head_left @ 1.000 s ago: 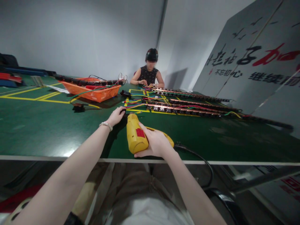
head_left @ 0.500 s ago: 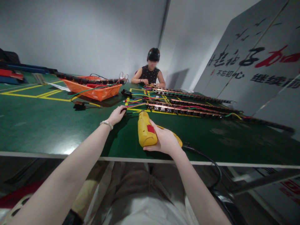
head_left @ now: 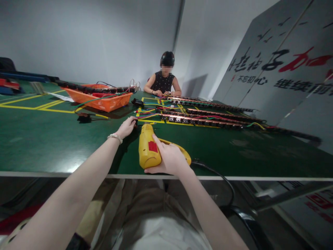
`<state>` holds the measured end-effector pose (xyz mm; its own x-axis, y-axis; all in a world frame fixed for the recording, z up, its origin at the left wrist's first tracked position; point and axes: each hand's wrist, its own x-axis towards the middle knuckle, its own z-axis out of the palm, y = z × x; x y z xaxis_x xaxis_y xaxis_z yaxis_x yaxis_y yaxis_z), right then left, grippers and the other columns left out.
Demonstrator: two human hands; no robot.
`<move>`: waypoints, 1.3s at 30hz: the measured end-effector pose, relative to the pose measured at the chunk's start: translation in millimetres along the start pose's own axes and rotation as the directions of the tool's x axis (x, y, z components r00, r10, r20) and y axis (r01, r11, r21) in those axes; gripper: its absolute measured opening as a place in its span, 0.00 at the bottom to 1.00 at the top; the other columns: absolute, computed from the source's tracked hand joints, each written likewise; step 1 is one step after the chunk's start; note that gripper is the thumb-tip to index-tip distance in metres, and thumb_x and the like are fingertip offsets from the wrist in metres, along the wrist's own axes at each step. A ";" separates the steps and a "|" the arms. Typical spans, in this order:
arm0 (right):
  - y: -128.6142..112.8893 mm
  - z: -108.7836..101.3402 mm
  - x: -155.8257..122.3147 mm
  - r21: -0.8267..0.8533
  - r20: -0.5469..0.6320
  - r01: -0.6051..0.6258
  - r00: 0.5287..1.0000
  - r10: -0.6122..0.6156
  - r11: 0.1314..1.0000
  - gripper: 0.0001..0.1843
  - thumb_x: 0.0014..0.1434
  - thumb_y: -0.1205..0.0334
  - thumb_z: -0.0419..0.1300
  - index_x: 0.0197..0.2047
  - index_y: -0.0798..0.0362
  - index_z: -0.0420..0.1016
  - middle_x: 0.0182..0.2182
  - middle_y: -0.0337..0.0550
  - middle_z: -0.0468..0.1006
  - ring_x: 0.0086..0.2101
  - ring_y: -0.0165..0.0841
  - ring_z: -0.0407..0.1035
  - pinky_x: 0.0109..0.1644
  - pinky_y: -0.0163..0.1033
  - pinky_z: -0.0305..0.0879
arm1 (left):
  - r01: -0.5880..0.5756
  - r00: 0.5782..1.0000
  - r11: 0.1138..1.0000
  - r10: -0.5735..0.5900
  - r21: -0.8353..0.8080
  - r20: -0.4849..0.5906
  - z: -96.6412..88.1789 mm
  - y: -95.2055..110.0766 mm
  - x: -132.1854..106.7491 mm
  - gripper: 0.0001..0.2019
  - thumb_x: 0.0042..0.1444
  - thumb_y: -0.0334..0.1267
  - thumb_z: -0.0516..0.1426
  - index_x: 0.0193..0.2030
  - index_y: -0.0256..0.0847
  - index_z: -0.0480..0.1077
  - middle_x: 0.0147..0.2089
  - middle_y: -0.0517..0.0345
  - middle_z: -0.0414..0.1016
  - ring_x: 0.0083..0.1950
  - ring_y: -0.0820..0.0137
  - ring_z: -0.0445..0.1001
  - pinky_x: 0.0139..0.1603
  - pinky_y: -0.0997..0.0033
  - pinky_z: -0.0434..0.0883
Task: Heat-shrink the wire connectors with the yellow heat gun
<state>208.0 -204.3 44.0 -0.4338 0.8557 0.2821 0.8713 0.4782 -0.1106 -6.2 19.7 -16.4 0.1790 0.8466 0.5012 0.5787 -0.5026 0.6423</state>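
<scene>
Green matting covers the table (head_left: pixel 47 139) in front of you, marked with yellow lines, under a grey wall and a slanted board with large characters on the right. Your right hand (head_left: pixel 170 159) is wrapped around the handle of a yellow drill (head_left: pixel 148 147), fingers clenched on it, index finger laid along its side by the red label. It sits near the table's front edge, nose pointing away from you, its black cord (head_left: pixel 218 173) trailing off the edge to your right. Your left hand (head_left: pixel 126 127), with a bead bracelet at the wrist, reaches further out and rests on a small dark part (head_left: pixel 135 121) just ahead of the drill's nose; whether the fingers pinch it or only press on it, you cannot tell. Beyond lie long black strips (head_left: pixel 205 119) with coloured wires running from their ends. An orange tray (head_left: pixel 104 102) stands to the left, holding more strips. Across the table a person (head_left: pixel 162 81) sits with both hands down on the work.
</scene>
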 end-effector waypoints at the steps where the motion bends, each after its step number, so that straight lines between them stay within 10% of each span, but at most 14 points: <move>1: -3.0 1.4 0.9 -0.003 -0.001 0.015 1.000 -0.015 1.000 0.62 0.44 0.31 0.58 0.69 0.60 0.38 0.47 0.55 0.74 0.45 0.46 0.71 0.50 0.47 0.60 | -0.002 1.000 1.000 0.002 0.007 0.005 -0.5 0.4 0.0 0.16 0.59 0.40 0.46 0.49 0.41 0.68 0.47 0.51 0.73 0.48 0.64 0.71 0.54 0.59 0.67; 17: -8.5 3.7 8.3 0.038 -0.002 0.113 0.994 -0.113 0.993 0.62 0.44 0.32 0.59 0.69 0.58 0.37 0.50 0.57 0.74 0.45 0.48 0.72 0.49 0.48 0.61 | -0.018 0.999 1.000 0.018 -0.001 0.035 -5.6 11.1 -2.3 0.15 0.59 0.39 0.46 0.46 0.40 0.69 0.48 0.51 0.73 0.51 0.63 0.70 0.57 0.60 0.64; 39: 45.4 -7.4 -10.7 -0.095 -0.053 -0.130 0.991 0.125 0.987 0.62 0.43 0.31 0.60 0.69 0.58 0.40 0.46 0.54 0.77 0.44 0.49 0.73 0.45 0.48 0.65 | 0.023 0.999 1.000 -0.022 -0.017 0.029 -1.5 2.4 -0.6 0.16 0.58 0.40 0.46 0.49 0.40 0.68 0.47 0.50 0.72 0.47 0.63 0.71 0.54 0.59 0.66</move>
<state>253.9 -193.2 43.0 -0.3084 0.8972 0.3160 0.9381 0.3419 -0.0553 -6.1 17.7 -14.2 0.1891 0.8624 0.4695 0.5688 -0.4860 0.6636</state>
